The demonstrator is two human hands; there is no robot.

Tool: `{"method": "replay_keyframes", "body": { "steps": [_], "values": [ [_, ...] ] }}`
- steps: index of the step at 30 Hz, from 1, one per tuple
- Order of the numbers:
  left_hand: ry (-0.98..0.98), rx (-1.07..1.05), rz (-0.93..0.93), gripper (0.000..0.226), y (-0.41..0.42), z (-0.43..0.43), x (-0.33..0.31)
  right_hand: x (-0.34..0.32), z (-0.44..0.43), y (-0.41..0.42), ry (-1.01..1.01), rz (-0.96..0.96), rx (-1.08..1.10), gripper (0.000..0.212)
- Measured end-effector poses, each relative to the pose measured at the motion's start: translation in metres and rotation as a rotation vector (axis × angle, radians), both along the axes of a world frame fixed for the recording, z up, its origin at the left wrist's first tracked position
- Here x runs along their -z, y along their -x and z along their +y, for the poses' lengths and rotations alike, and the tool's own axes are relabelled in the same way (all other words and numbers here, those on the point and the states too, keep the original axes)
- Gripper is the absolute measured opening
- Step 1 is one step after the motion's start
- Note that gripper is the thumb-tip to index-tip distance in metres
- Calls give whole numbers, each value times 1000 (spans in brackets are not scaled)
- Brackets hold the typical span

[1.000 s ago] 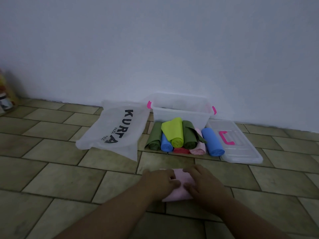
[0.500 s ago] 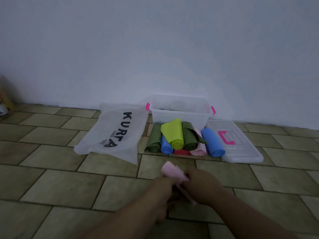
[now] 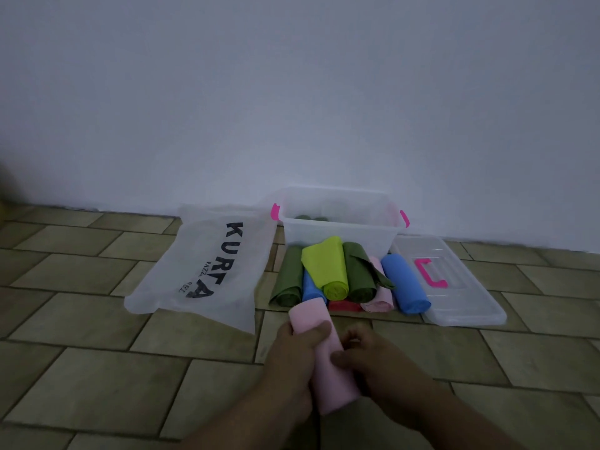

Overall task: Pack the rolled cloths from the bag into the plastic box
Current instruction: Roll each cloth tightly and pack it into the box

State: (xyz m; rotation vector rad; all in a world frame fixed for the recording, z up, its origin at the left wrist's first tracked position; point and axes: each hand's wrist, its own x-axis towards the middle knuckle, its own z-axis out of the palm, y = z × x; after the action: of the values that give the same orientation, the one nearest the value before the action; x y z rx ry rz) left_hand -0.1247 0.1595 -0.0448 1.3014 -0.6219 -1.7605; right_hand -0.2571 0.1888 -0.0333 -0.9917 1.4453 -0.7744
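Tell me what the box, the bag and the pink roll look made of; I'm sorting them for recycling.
The box looks like clear, glossy hard plastic: the cloths inside show through its wall. The bag seems thin, frosted, translucent sheet, plastic or non-woven, lying limp. The pink roll, held in both hands, looks like soft matte fabric, dented under the left hand.
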Motion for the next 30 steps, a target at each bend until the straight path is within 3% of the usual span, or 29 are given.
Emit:
{"method": "replay_keyframes", "body": {
  "steps": [5, 7, 11, 13, 14, 16, 18, 22, 24, 30],
  "values": [
    [371, 109, -182, 53, 14, -65, -43, -43, -53, 21, 104, -112, 38, 26],
    [540, 213, -336, 69, 20, -106, -64, -69, -83, 33, 152, -225, 97, 23],
    [673, 306, -1042, 99, 23, -192, -89, -110, -153, 63, 227, -314, 322, 17],
    [621, 347, -1341, 103, 20, -219, -85, -116, -189, 79, 266, -200, 430, 18],
    [580, 389, -1399, 104, 20, -227, -80, -115, -206, 86, 274, -91, 464, 21],
    [507, 469, -1394, 105, 21, -236, -66, -104, -234, 96, 245, 258, 418, 31],
    [489, 484, -1358, 105, 20, -240, -56, -92, -257, 97, 180, 693, 208, 31],
    [506, 485, -1364, 105, 19, -243, -53, -75, -285, 78, 27, 1109, -169, 25],
    [506, 502, -1378, 105, 19, -242, -55, -71, -292, 66, 6, 1180, -279, 22],
    [499, 495, -1377, 105, 18, -246, -53, -65, -294, 66, -29, 1201, -414, 36]
  ]
}}
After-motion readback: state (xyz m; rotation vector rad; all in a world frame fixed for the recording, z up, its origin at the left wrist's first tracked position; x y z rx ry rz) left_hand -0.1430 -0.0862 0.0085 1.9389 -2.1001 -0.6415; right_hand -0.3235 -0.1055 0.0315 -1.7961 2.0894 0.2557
